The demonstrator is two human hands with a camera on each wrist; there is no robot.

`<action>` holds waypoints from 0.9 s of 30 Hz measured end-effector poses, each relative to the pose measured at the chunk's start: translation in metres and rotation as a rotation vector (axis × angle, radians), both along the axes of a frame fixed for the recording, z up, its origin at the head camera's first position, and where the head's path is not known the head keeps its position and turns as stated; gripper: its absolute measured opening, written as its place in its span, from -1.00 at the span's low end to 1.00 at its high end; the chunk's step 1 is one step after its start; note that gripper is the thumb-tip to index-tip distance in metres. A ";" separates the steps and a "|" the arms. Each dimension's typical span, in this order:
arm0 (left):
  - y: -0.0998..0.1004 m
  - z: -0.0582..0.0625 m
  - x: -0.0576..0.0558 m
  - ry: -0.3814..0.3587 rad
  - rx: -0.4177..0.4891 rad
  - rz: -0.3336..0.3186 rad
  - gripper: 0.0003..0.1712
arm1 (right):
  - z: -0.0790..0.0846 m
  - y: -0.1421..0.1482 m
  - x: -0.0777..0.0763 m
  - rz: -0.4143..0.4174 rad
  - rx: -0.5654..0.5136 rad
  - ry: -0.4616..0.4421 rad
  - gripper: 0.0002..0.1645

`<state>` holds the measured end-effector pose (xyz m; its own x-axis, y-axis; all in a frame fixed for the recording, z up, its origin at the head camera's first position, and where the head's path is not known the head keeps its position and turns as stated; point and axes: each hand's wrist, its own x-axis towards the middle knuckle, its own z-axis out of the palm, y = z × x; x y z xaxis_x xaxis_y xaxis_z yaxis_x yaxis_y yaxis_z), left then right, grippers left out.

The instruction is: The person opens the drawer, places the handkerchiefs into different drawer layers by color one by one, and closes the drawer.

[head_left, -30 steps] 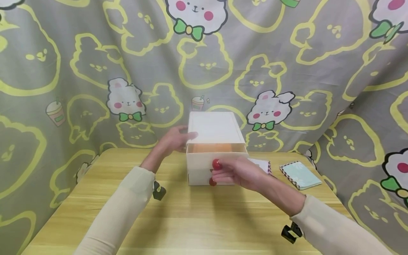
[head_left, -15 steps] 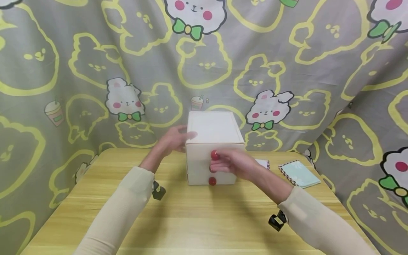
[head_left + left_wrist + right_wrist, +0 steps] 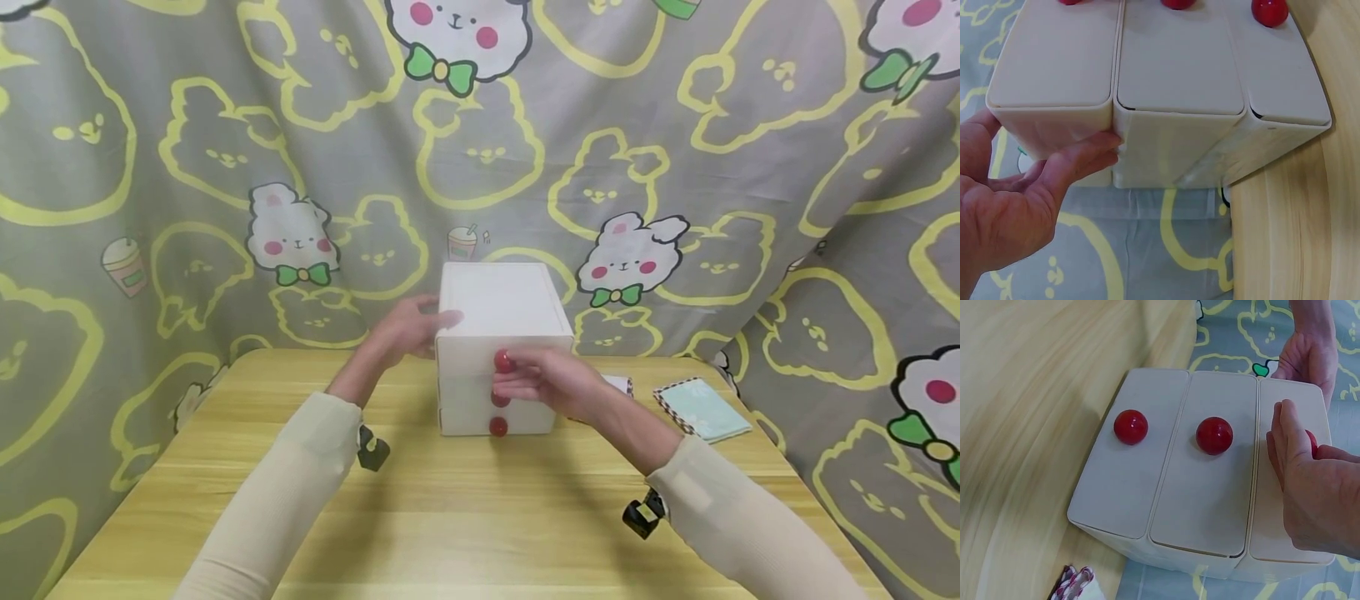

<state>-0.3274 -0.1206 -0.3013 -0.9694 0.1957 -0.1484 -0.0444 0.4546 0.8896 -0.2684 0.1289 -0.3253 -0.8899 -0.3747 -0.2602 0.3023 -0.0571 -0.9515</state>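
Note:
A white box [image 3: 498, 296] with three stacked drawers stands on the table, each drawer front bearing a round red knob. My right hand [image 3: 562, 379] pinches the top knob [image 3: 502, 361] between thumb and forefinger, its other fingers extended across the drawer front. The top drawer sits flush in the box. Lower down are the middle knob [image 3: 1214, 435] and the bottom knob [image 3: 1130, 427], both free of the hand. My left hand [image 3: 1022, 200] rests against the box's upper left corner, thumb over the top and straight fingers against the side.
Right of the box lies a folded light-blue cloth [image 3: 705, 408] with a checked edge. A white cloth [image 3: 619, 384] shows partly behind my right hand. The wooden table [image 3: 450, 517] meets a patterned curtain [image 3: 360, 150] at the back and sides.
One second ago the top drawer stood partly pulled out, with orange showing inside. My right hand has pushed it in by the knob, moving away from me. The left hand has stayed put.

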 end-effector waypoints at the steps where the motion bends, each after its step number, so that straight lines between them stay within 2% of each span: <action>1: 0.000 0.000 0.000 -0.004 0.003 0.000 -0.03 | 0.000 0.000 0.000 -0.004 -0.002 -0.004 -0.57; 6: 0.001 -0.001 -0.002 -0.020 0.025 -0.001 -0.02 | 0.000 0.002 -0.001 0.026 0.008 -0.004 -0.55; 9: 0.001 -0.002 -0.002 -0.017 0.026 -0.003 -0.02 | 0.001 0.007 -0.001 0.115 0.039 0.017 -0.50; 12: 0.001 -0.002 -0.002 -0.020 0.027 0.000 -0.01 | 0.002 0.017 0.000 0.226 0.118 0.049 -0.44; 15: 0.000 -0.001 -0.001 -0.018 0.022 0.001 -0.01 | 0.001 0.027 0.001 0.285 0.194 0.069 -0.43; 21: -0.001 0.001 -0.001 -0.019 0.014 -0.003 0.01 | -0.017 0.035 0.000 0.269 0.219 0.053 -0.53; 27: -0.001 0.000 -0.001 -0.017 0.026 -0.003 0.01 | -0.041 0.029 -0.004 0.226 0.205 0.005 -0.49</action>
